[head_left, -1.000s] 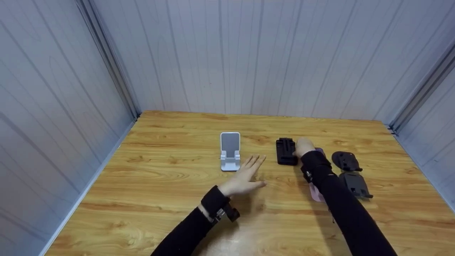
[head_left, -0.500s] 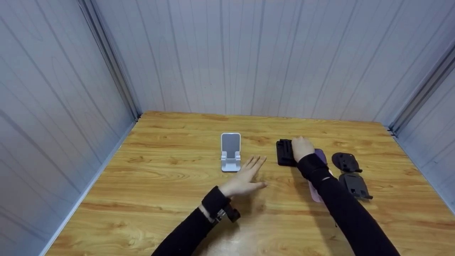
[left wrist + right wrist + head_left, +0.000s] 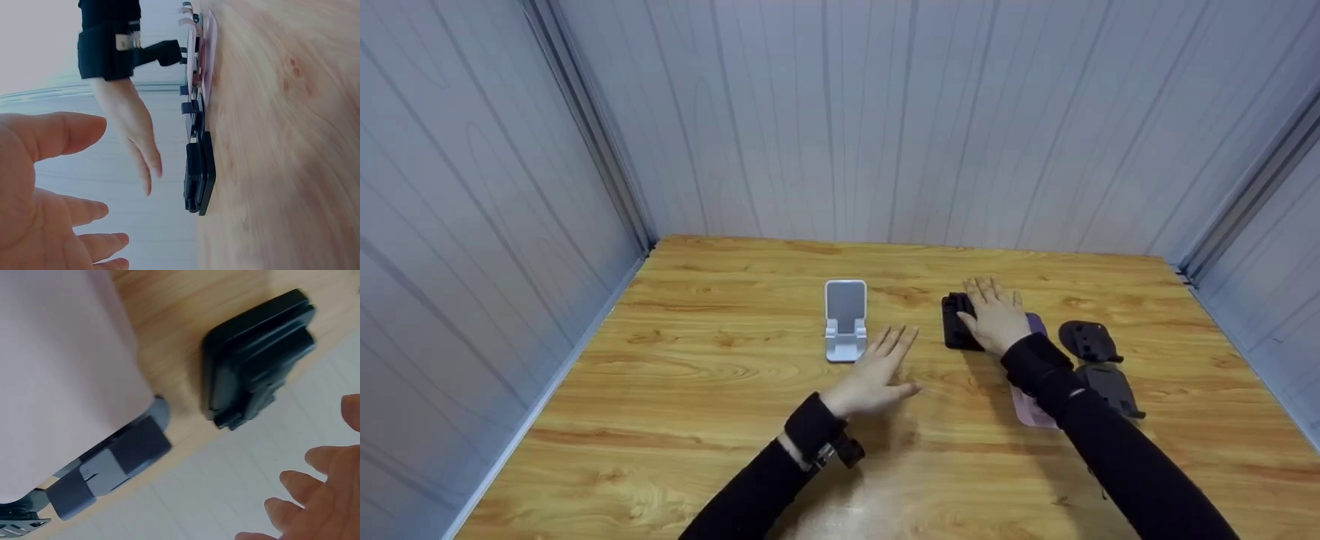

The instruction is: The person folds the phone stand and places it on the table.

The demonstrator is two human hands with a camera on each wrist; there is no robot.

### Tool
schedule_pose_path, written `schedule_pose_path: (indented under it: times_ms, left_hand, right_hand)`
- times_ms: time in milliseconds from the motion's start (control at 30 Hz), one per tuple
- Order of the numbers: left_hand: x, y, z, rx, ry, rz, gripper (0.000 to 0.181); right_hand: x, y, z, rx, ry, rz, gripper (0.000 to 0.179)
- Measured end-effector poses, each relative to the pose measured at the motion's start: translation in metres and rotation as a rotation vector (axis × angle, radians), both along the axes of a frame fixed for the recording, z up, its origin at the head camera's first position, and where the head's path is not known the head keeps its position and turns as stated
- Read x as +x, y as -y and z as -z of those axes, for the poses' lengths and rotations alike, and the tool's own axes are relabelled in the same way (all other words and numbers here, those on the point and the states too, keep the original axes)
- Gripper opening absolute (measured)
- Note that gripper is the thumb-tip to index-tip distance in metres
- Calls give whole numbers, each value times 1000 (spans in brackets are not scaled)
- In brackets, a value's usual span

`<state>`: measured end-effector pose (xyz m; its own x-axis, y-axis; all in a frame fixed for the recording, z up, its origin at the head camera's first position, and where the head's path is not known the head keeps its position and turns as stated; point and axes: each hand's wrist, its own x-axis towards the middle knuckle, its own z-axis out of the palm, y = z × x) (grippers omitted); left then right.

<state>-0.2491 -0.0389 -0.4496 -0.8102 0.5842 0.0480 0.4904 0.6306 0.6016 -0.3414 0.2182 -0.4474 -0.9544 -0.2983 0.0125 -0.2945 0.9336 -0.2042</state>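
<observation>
A black phone stand (image 3: 954,322), folded flat, lies on the wooden table right of the middle. My right hand (image 3: 996,319) is above it with fingers straight and spread, holding nothing. In the left wrist view the right hand (image 3: 132,129) appears apart from the folded black stand (image 3: 198,174). Left of centre, a white phone stand (image 3: 846,322) with a grey pad stands unfolded. My left hand (image 3: 870,381) is just to its front right, fingers extended, with nothing in it.
Beneath the right forearm are a pink phone stand (image 3: 1029,409) and a purple one (image 3: 1036,323), both partly hidden. Farther right lie a black rounded stand (image 3: 1089,341) and a dark grey one (image 3: 1112,386). Pale panel walls (image 3: 840,120) enclose the table's back and sides.
The right hand, bent down at the black stand's right side earlier, has moved slightly left over it and straightened its fingers. The left hand and the white stand keep their places.
</observation>
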Motion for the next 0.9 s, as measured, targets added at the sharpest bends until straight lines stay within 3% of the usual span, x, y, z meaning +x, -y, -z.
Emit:
schedule_pose_path:
  times_ms: [233, 533, 700, 900]
  left_hand:
    - [0, 1, -1, -100, -166, -53, 80]
    - [1, 5, -4, -160, -305, -163, 78]
    - [-2, 8, -4, -192, -355, -216, 78]
    - [-3, 15, -5, -190, -367, -239, 80]
  right_hand:
    - [15, 4, -5, -50, -39, -67, 65]
    - [35, 9, -8, -88, -65, -115, 64]
    - [42, 13, -8, -94, -87, -126, 64]
    - [51, 13, -5, -112, -129, -146, 63]
